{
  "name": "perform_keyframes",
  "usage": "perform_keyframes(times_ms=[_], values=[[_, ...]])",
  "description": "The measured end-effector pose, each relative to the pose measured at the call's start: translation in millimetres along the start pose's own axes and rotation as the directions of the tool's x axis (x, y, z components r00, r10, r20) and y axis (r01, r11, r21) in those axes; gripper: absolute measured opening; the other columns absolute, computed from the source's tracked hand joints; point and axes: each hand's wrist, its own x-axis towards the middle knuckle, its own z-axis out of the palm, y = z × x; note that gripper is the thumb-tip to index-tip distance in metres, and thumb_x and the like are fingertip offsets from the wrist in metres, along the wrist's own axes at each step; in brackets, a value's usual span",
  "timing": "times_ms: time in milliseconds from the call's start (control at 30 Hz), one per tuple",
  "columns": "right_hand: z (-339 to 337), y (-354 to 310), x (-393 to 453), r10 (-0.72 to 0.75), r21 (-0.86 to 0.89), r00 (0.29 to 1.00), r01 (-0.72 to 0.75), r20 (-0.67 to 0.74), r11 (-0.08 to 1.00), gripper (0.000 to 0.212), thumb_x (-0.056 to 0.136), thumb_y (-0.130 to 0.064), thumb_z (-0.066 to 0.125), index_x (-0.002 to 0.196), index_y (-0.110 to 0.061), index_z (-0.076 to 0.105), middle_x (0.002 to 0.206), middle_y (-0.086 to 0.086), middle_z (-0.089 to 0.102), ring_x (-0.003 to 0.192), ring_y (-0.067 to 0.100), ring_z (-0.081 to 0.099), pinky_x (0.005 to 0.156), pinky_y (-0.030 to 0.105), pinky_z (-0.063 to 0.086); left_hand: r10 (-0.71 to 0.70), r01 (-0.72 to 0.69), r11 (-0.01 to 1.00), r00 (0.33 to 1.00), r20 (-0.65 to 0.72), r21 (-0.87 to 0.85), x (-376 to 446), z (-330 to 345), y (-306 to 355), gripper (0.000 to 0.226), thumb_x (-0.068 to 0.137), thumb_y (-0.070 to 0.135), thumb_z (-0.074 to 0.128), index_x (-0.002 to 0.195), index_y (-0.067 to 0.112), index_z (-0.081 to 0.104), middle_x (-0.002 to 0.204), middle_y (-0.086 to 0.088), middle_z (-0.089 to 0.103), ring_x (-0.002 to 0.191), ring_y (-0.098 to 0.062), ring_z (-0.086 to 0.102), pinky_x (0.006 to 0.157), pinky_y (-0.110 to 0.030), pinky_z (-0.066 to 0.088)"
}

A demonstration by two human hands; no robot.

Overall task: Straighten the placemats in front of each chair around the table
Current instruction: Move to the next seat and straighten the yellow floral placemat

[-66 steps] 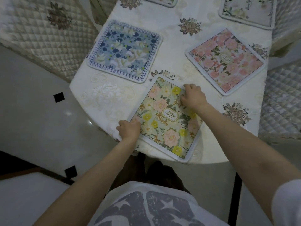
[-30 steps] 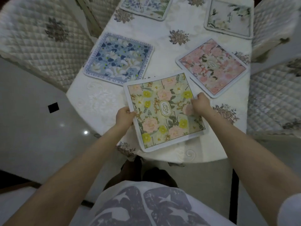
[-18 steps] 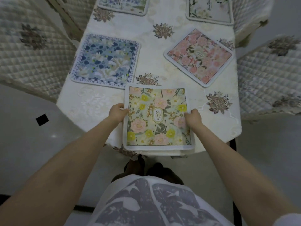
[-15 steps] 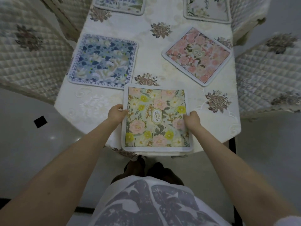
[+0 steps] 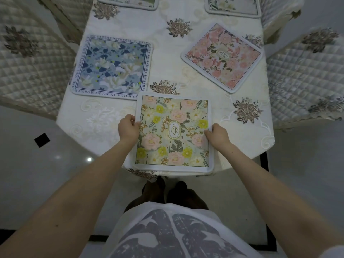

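A yellow-and-pink floral placemat (image 5: pixel 173 116) marked "GARDEN" lies square at the near end of the table (image 5: pixel 104 118), its near edge at the table's rim. My left hand (image 5: pixel 128 130) grips its left edge and my right hand (image 5: pixel 216 135) grips its right edge. A blue floral placemat (image 5: pixel 111 67) lies nearly straight at the left side. At the right side a pink floral placemat (image 5: pixel 222 57) sits turned at an angle. Two more placemats (image 5: pixel 128 1) (image 5: pixel 233 6) show partly at the top edge.
Quilted cream chairs stand at the left (image 5: pixel 28 62) and the right (image 5: pixel 305 81) of the table. The tablecloth has embroidered flower patches (image 5: pixel 178 27). Pale glossy floor (image 5: pixel 46 164) with dark inlays surrounds the near end, where my feet (image 5: pixel 167 192) stand.
The GARDEN placemat was rotated from a diagonal position to square with the table's near edge. Both hands shifted to its side edges, and the view moved to face the table end.
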Motion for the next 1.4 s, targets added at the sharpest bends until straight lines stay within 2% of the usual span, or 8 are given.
perform_keyframes(times_ms=[100,267,700,933,1067,1200,1300,1400], values=[[4,-7,-1,0.005,0.021,1.0,-0.005,0.015,1.0,0.023,0.094,-0.026,0.05,0.089,-0.005,0.043,0.074,0.003,0.047,0.079,0.03,0.05,0.062,0.03,0.031,0.005,-0.005,1.0,0.999,-0.035,0.019,1,-2,-4,0.01,0.089,0.01,0.057,0.092,0.001,0.058,0.081,-0.009,0.059,0.071,-0.023,0.053,0.062,-0.029,0.038],[7,-9,0,0.043,-0.018,0.998,-0.042,0.038,0.999,0.035,0.096,-0.026,0.048,0.107,0.007,0.05,0.106,0.024,0.059,0.098,0.037,0.057,0.068,0.031,0.034,0.038,-0.037,0.999,0.999,-0.02,0.039,4,-4,-6,0.01,0.089,0.012,0.057,0.091,0.002,0.059,0.08,-0.009,0.059,0.07,-0.022,0.053,0.062,-0.028,0.036],[-2,5,-1,0.105,-0.014,0.994,-0.105,-0.007,0.994,0.034,0.097,-0.024,0.047,0.111,0.007,0.046,0.11,0.028,0.058,0.102,0.04,0.056,0.07,0.032,0.036,0.162,-0.179,0.974,0.979,0.122,0.138,-3,3,-3,0.012,0.084,0.014,0.064,0.085,0.003,0.059,0.085,-0.009,0.047,0.073,-0.022,0.045,0.067,-0.03,0.034],[-1,10,-5,-0.003,-0.226,1.0,0.002,-0.004,0.974,0.036,0.099,-0.031,0.039,0.109,0.003,0.046,0.106,0.028,0.057,0.095,0.041,0.056,0.069,0.035,0.035,0.268,-0.298,0.928,0.951,0.156,0.222,-11,7,-10,0.02,0.09,0.013,0.058,0.08,0.009,0.041,0.09,-0.008,0.038,0.077,-0.023,0.039,0.07,-0.029,0.036],[-7,10,-4,-0.009,-0.312,1.0,0.005,-0.012,0.95,0.038,0.097,-0.034,0.041,0.107,0.002,0.047,0.107,0.027,0.056,0.097,0.04,0.055,0.07,0.036,0.037,0.231,-0.279,0.912,0.955,0.188,0.301,-7,6,-5,0.014,0.09,0.012,0.057,0.093,0.001,0.049,0.102,-0.019,0.046,0.082,-0.024,0.041,0.073,-0.03,0.037],[-12,0,-8,-0.184,-0.388,0.971,0.112,-0.155,0.915,0.041,0.091,-0.034,0.05,0.117,-0.002,0.044,0.113,0.021,0.052,0.103,0.037,0.049,0.073,0.041,0.043,0.276,-0.318,0.885,0.947,0.167,0.34,-11,4,7,0.049,0.086,0.015,0.06,0.129,0.002,0.04,0.119,-0.021,0.044,0.109,-0.035,0.043,0.086,-0.038,0.042],[-8,-6,-12,-0.365,-0.39,0.923,0.294,-0.12,0.873,0.054,0.087,-0.038,0.053,0.133,-0.011,0.041,0.131,0.017,0.048,0.119,0.035,0.045,0.089,0.046,0.045,0.436,-0.496,0.786,0.868,0.238,0.369,-19,5,12,0.065,0.084,0.022,0.062,0.141,0.01,0.033,0.136,-0.02,0.043,0.124,-0.035,0.04,0.096,-0.045,0.042],[3,-5,-19,-0.409,-0.364,0.912,0.38,-0.003,0.85,0.069,0.084,-0.049,0.053,0.144,-0.022,0.03,0.152,0.012,0.03,0.141,0.032,0.026,0.111,0.048,0.031,0.489,-0.619,0.678,0.783,0.385,0.397,-25,11,7,0.069,0.084,0.034,0.061,0.144,0.013,0.033,0.15,-0.016,0.034,0.137,-0.033,0.031,0.112,-0.045,0.03]])
